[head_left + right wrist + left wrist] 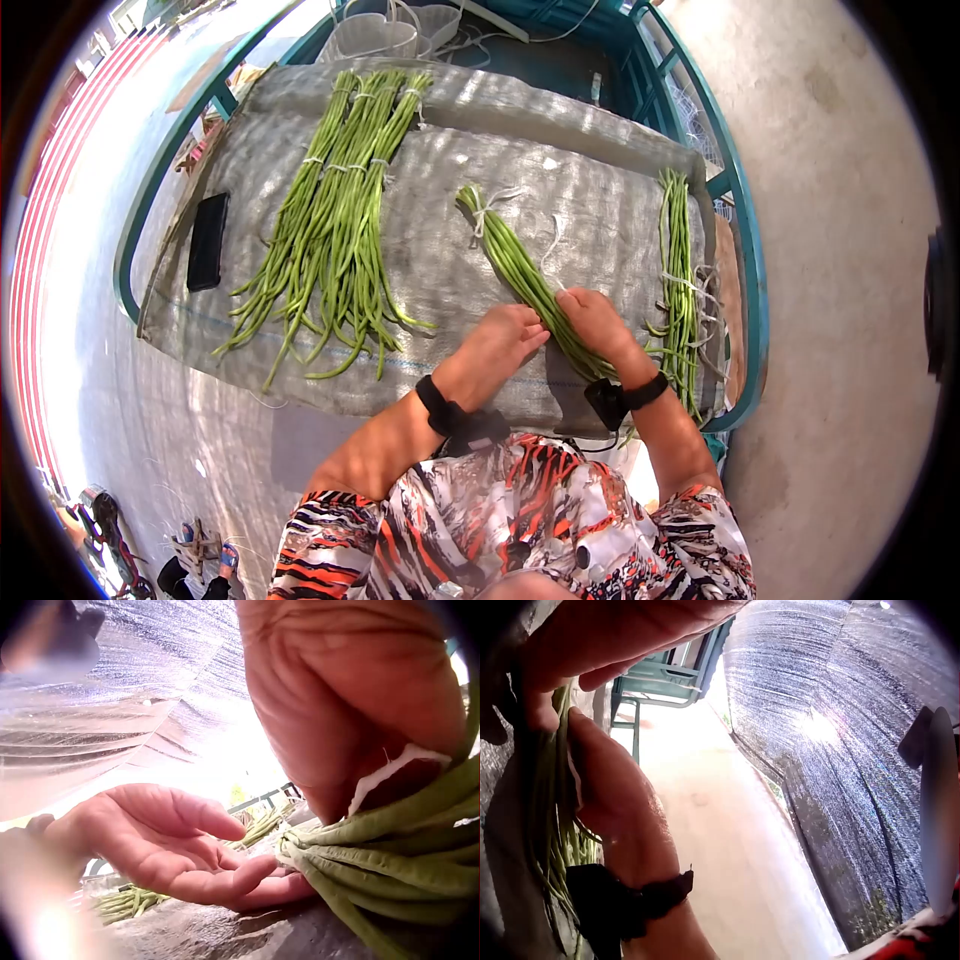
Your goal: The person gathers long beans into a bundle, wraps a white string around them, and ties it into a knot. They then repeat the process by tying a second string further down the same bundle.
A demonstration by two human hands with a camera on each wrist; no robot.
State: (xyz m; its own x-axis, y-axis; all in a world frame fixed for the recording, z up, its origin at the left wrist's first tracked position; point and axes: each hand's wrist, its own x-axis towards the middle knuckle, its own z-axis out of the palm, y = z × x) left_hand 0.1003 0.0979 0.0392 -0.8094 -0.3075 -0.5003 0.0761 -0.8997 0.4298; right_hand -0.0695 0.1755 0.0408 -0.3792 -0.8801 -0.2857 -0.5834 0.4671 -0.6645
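A bundle of long green beans point(512, 255) lies slantwise on a grey woven sheet, its upper end tied with a white strip. My right hand point(597, 322) is over the lower part of the bundle and pinches a second white strip point(556, 240), whose loose end trails upward on the sheet. In the right wrist view this strip point(390, 771) runs beneath my right palm, against the beans. My left hand point(497, 343) is on the other side, palm turned up and fingers loosely bent, with the fingertips point(289, 889) right at the underside of the bundle.
Several tied bean bundles point(345, 190) lie to the left, beside a black phone point(208, 242). Another bundle point(678, 240) with loose white strips point(708, 300) lies at the right edge. The sheet point(450, 150) covers a surface inside a teal rail frame point(748, 270); pale baskets point(370, 38) stand behind.
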